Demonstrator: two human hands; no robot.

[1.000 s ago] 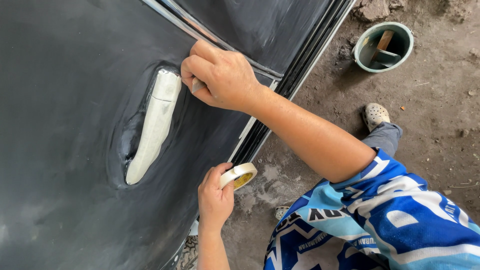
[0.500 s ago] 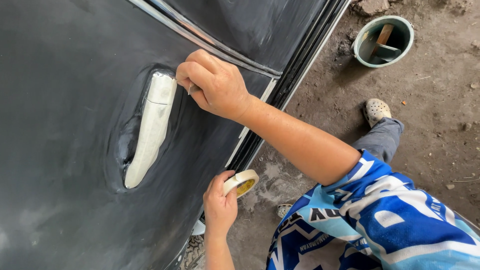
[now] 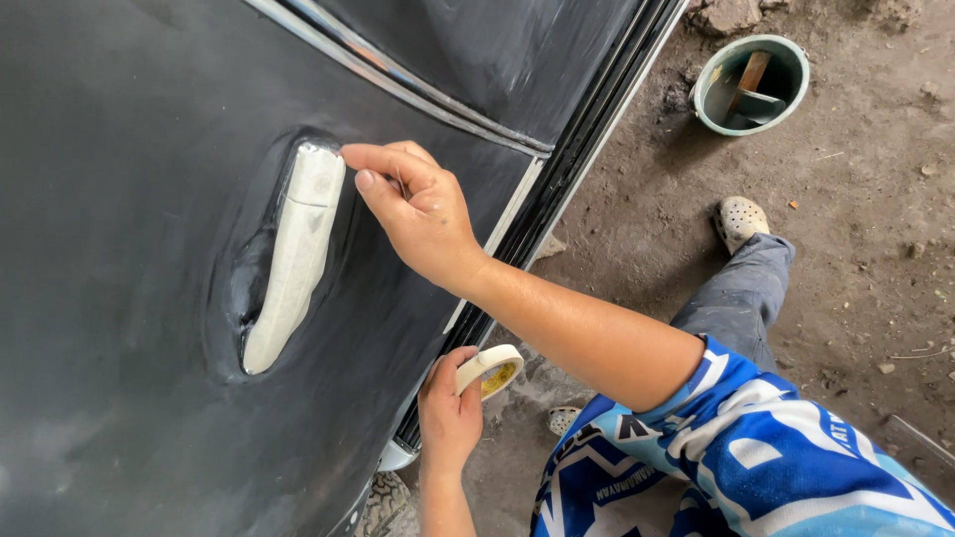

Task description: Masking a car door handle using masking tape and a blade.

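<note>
A dark car door (image 3: 129, 199) fills the left of the view. Its handle (image 3: 293, 259) is wrapped in cream masking tape and sits in a recess. My right hand (image 3: 418, 214) reaches in from the right, with index fingertip and thumb touching the handle's upper end and the other fingers curled. It holds nothing that I can see. Lower down, near the door's edge, my left hand (image 3: 448, 413) grips a roll of masking tape (image 3: 489, 368).
A chrome trim strip (image 3: 398, 80) runs along the door above the handle. On the dirt floor stand a green bucket (image 3: 708, 94) with a wooden stick in it and my foot in a pale clog (image 3: 741, 221). A tyre (image 3: 383, 507) shows at the bottom.
My right hand has slid from the panel beside the handle onto the handle's upper end, and its index finger and thumb have stretched out. The left hand still holds the tape roll.
</note>
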